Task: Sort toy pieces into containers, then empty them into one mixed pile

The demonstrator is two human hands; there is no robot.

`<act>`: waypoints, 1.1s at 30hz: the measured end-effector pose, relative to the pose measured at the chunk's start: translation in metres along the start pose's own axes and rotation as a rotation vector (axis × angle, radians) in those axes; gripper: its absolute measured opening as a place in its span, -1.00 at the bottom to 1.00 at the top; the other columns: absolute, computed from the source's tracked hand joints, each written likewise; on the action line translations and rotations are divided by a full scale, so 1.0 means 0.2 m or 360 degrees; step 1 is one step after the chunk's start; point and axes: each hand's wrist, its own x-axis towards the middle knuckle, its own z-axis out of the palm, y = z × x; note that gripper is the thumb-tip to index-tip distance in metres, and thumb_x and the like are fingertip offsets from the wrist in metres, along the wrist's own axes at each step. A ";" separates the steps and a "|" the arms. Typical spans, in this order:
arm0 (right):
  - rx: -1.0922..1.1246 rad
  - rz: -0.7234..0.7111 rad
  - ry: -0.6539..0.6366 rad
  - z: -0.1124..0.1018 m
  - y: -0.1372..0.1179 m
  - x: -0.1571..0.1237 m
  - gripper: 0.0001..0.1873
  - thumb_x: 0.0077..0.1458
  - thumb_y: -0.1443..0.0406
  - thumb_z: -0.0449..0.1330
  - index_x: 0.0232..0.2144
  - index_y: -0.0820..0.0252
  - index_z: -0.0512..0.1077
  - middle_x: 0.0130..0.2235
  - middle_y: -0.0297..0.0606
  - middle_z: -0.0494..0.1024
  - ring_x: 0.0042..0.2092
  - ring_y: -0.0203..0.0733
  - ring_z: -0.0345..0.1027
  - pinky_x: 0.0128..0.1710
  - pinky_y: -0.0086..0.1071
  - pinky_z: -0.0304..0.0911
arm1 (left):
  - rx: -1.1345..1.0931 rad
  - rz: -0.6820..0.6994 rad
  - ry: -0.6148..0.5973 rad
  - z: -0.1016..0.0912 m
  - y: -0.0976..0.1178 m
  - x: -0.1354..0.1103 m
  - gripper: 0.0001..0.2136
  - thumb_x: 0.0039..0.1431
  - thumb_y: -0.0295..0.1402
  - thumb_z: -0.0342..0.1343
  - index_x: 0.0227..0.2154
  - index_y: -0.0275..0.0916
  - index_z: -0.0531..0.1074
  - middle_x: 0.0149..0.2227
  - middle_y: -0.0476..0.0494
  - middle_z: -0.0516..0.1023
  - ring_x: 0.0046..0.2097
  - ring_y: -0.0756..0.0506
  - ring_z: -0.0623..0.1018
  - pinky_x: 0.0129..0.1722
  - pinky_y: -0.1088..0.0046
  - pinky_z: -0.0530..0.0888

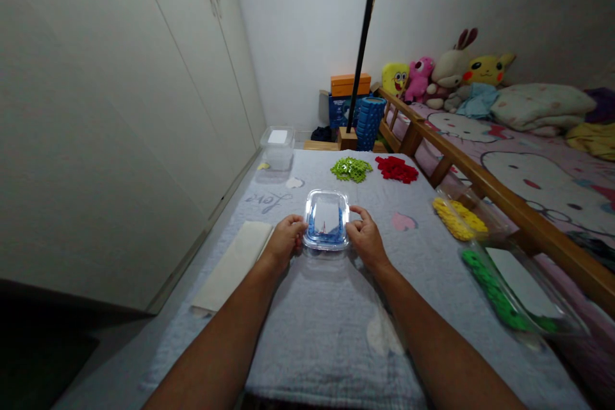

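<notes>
A clear plastic container [327, 221] with a lid and a white label on top sits at the middle of the cloth-covered table, blue pieces showing inside it. My left hand [288, 237] grips its left edge, fingers curled against the side. On the opposite edge, my right hand [365, 237] holds the container with its thumb and a bent forefinger. Beyond it lie a heap of light green pieces [352, 169] and a heap of red pieces [396, 169].
A folded beige cloth [235, 266] lies left. Stacked clear containers [278, 148] stand at the back left. To the right are containers of yellow pieces [460, 219] and green pieces [494, 291], beside the wooden bed rail [480, 179]. A black pole [364, 45] rises behind the table.
</notes>
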 end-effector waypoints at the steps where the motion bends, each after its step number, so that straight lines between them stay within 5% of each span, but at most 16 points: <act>1: 0.0052 0.0027 -0.0010 0.00 0.01 0.00 -0.43 -0.05 0.22 0.10 0.05 0.29 0.30 -0.65 -0.63 0.16 -0.60 -0.35 0.02 -0.55 -0.48 -0.03 | -0.0021 -0.0009 -0.0010 0.00 0.00 0.00 -0.75 -0.20 -0.29 0.18 -0.43 -0.18 0.25 -0.69 0.22 0.19 -0.70 0.12 0.14 -0.68 0.63 0.06; 10: 0.0364 0.0171 -0.0081 0.01 0.03 0.01 -0.35 -0.08 0.26 0.14 0.11 0.30 0.25 -0.65 -0.63 0.22 -0.60 -0.38 -0.01 -0.58 -0.51 -0.10 | -0.0053 0.0052 -0.0037 -0.01 -0.02 0.02 -0.75 -0.15 -0.24 0.20 -0.49 -0.19 0.22 -0.68 0.20 0.20 -0.69 0.14 0.15 -0.69 0.63 0.05; 33: 0.0266 0.0295 -0.0251 -0.03 -0.04 -0.01 -0.22 -0.01 0.10 0.22 0.21 0.31 0.16 -0.69 -0.61 0.30 -0.68 -0.38 0.08 -0.68 -0.55 -0.04 | 0.0256 0.0180 -0.0121 -0.06 0.02 0.02 -0.64 -0.12 -0.13 0.26 -0.34 -0.18 0.27 -0.65 0.17 0.34 -0.67 0.08 0.32 -0.66 0.61 0.24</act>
